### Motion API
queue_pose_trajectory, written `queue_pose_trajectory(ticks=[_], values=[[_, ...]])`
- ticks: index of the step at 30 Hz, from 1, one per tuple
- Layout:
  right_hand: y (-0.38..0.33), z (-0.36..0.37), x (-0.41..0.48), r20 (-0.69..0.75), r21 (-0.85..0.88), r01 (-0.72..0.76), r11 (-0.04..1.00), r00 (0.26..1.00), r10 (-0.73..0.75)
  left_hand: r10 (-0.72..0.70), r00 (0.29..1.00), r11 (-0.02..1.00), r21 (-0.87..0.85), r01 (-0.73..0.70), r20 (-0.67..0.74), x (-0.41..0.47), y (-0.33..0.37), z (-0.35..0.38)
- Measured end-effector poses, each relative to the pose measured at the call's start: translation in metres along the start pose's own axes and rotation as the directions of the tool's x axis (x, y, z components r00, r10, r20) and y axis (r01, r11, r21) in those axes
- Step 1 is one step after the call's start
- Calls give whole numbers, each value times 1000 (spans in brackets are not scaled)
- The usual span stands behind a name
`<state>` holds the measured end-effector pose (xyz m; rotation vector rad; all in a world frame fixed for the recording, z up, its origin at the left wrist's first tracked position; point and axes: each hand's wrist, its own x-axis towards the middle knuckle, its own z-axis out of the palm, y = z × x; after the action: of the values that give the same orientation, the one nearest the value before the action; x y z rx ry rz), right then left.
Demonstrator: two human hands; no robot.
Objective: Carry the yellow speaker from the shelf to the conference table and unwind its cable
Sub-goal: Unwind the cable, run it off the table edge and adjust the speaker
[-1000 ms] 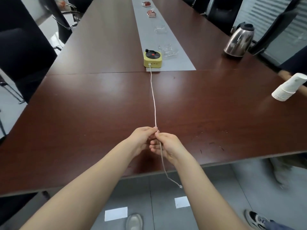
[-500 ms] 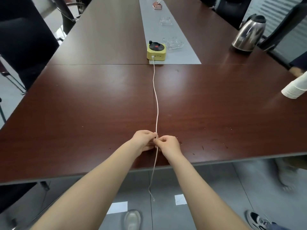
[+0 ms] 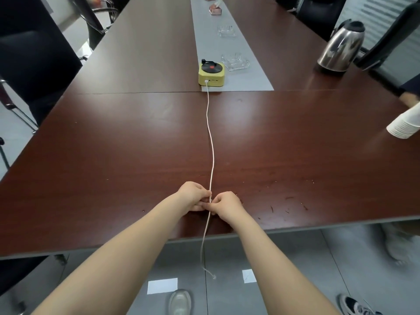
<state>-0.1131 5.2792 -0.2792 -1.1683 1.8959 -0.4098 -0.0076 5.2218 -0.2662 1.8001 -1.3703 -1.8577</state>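
Since the earlier frames both hands are sitting a bit nearer the front edge of the surface point(image 3: 113, 155), and the loose cable tail is swinging differently: it's now hanging almost straight down off the edge with its plug end curling near the floor. Whole view is also tilting down a touch, so the speaker is showing lower in the picture.

Counting things: one speaker point(image 3: 211, 74), yellow with a black record on top, standing on the grey runner point(image 3: 245, 78) well away from the hands. One white cable point(image 3: 211, 142), plugged into the speaker's near side and running in a nearly straight line across the dark wood toward the person. Two glass ashtrays point(image 3: 235, 61) on the runner, the nearer one just beside the speaker. One steel kettle point(image 3: 341, 48) off to the right. One stack of paper cups point(image 3: 404, 127) poking in at the right edge, held by somebody else.

Left hand point(image 3: 193, 196) and right hand point(image 3: 225, 205) are touching each other, fingers curled in, both pinching the cable between them close to the front edge. A shoe point(image 3: 180, 302) is showing down on the floor below.
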Motion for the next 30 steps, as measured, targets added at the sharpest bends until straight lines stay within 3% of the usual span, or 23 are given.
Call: queue_pose_trajectory(ticks=[9,12,14,18,22,30], values=[[-17,-19,4,242,-22,-80,997,967,83,-103,995,956,274,102,-12,0,19,-1],[-24,-30,9,227,-78,-84,993,969,100,-123,992,919,376,121,-17,0,33,-5],[-30,-42,16,167,-85,-50,995,984,64,-56,998,913,402,63,-30,4,46,-11],[-50,-67,36,-11,70,88,994,996,-87,155,988,975,159,-153,-1,12,77,-22],[-74,-87,60,-151,215,163,963,980,-132,276,961,960,-32,-277,-36,21,110,-29],[-126,-132,132,-296,328,185,927,951,-85,345,927,897,-237,-373,-149,81,192,-62]])
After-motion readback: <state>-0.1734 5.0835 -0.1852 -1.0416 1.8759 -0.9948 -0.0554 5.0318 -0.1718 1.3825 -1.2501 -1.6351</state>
